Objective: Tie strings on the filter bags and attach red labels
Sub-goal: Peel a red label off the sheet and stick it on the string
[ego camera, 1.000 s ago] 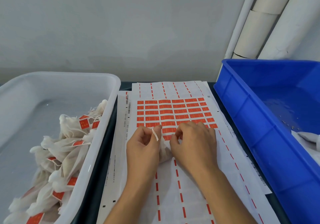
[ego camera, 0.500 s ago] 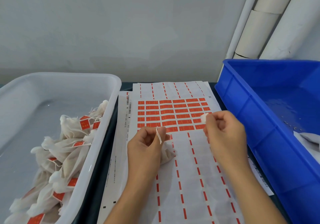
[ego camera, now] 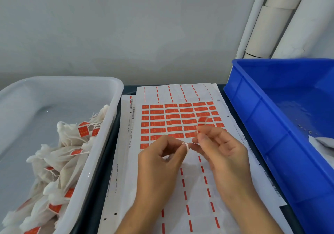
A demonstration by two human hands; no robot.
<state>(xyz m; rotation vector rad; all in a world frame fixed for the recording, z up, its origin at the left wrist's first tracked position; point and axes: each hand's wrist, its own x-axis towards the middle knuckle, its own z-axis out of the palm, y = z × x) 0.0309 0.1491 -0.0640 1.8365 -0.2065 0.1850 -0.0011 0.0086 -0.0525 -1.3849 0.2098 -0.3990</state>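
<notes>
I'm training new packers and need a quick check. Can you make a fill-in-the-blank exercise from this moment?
1. The right hand pinches a peeled ____ label.
2. The left hand pinches a white ____.
3. Finished filter bags lie in the ____ tub on the person's left.
4. The bin on the person's right is ____.

Missing words: red; string; white; blue
</notes>
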